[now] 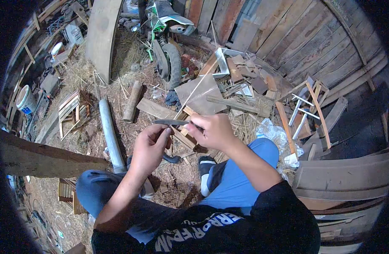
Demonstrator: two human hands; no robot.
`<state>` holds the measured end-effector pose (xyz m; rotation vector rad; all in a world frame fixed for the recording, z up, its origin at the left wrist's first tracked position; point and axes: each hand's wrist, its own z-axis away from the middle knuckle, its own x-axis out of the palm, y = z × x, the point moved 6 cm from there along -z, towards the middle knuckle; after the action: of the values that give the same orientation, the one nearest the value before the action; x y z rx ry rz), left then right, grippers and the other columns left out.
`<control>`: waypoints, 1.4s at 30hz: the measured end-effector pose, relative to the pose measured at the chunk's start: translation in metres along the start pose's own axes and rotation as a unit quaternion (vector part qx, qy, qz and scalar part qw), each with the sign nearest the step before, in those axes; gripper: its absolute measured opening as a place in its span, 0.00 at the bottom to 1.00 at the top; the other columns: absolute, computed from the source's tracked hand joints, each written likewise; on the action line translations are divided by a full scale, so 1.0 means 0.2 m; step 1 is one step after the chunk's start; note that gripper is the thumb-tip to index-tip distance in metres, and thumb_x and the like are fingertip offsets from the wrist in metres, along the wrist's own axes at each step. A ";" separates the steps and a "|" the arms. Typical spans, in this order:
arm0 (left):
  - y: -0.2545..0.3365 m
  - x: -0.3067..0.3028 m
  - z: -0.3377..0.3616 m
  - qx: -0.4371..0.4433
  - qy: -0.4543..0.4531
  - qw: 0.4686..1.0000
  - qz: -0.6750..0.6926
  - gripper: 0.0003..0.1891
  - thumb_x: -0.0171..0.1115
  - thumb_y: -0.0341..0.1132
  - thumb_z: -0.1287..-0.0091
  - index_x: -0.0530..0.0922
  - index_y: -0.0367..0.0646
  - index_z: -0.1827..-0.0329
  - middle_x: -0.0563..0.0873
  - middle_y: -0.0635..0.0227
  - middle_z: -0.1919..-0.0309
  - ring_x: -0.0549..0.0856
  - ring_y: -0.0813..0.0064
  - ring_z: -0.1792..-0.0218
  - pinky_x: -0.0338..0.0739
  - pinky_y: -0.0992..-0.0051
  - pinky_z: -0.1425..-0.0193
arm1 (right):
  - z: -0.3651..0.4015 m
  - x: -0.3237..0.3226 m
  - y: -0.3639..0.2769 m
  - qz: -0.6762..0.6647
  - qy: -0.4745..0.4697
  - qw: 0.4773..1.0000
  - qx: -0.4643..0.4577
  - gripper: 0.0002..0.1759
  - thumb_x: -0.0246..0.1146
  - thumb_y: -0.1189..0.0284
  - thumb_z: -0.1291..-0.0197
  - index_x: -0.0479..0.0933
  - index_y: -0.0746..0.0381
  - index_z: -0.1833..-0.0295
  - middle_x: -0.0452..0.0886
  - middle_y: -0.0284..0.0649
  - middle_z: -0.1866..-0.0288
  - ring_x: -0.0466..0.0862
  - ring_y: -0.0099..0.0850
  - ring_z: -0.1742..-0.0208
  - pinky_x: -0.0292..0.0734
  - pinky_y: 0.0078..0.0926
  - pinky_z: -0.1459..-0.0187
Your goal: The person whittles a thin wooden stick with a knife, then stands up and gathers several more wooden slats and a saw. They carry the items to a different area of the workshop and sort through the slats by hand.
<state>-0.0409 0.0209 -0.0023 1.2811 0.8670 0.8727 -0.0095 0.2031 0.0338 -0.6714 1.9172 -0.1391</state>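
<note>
My right hand (211, 132) is closed around the handle of a knife (172, 122), whose dark blade points left. Below the blade tip, my left hand (151, 146) has its thumb and fingers drawn together in a pinch; I cannot tell what, if anything, is between them. A thin pale stick (195, 91) slants up and away, its lower end overlapping the knife blade in this view. Beyond and below my hands, pieces of light wood (184, 139) show between my knees.
Straw and wood scraps cover the ground. A grey pipe (111, 133) and a short log (132, 101) lie to the left, with a thick beam (50, 157) nearer. Ahead stands a motorcycle wheel (173, 65); scrap boards (241, 103) and a plastic bag (274, 134) are right.
</note>
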 end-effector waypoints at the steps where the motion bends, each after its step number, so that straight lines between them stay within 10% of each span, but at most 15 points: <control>1: -0.01 0.00 0.00 0.000 0.006 1.000 0.009 0.09 0.59 0.32 0.24 0.82 0.34 0.56 0.80 0.74 0.75 0.76 0.86 0.74 0.70 0.82 0.70 | 0.01 0.03 0.00 0.001 -0.020 1.000 0.015 0.20 0.61 0.55 0.32 0.76 0.59 0.70 0.80 0.44 0.77 0.83 0.47 0.76 0.76 0.45 0.74; 29: -0.04 -0.01 0.08 -0.009 -0.004 1.000 -0.017 0.08 0.58 0.31 0.23 0.81 0.34 0.56 0.79 0.75 0.76 0.76 0.86 0.74 0.69 0.80 0.70 | 0.00 -0.01 0.14 0.011 -0.003 0.991 0.130 0.21 0.62 0.52 0.33 0.80 0.57 0.70 0.80 0.46 0.79 0.84 0.51 0.73 0.77 0.48 0.70; 33: -0.03 -0.01 0.07 0.014 -0.008 1.000 -0.025 0.08 0.58 0.31 0.23 0.80 0.33 0.56 0.79 0.75 0.76 0.76 0.86 0.74 0.70 0.80 0.69 | 0.05 0.05 0.00 -0.012 -0.008 1.000 0.012 0.23 0.61 0.51 0.32 0.78 0.58 0.72 0.79 0.48 0.80 0.82 0.52 0.75 0.75 0.49 0.73; 36: -0.04 -0.01 0.08 0.000 -0.008 1.000 0.007 0.08 0.58 0.30 0.23 0.80 0.34 0.57 0.79 0.75 0.76 0.76 0.86 0.73 0.70 0.80 0.69 | 0.00 -0.02 0.23 -0.011 0.007 0.988 0.152 0.22 0.61 0.52 0.32 0.79 0.58 0.70 0.79 0.48 0.79 0.82 0.53 0.74 0.75 0.49 0.72; 42: -0.02 -0.01 0.09 0.016 -0.015 0.999 -0.034 0.07 0.58 0.30 0.24 0.80 0.34 0.58 0.80 0.74 0.76 0.78 0.86 0.73 0.72 0.81 0.68 | 0.04 0.00 0.09 0.008 0.007 0.998 0.065 0.14 0.64 0.57 0.33 0.85 0.56 0.59 0.81 0.48 0.76 0.82 0.45 0.76 0.75 0.41 0.71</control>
<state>-0.0257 0.0115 -0.0053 1.2830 0.8990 0.7869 -0.0099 0.2203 0.0236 -0.5688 1.9089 -0.2569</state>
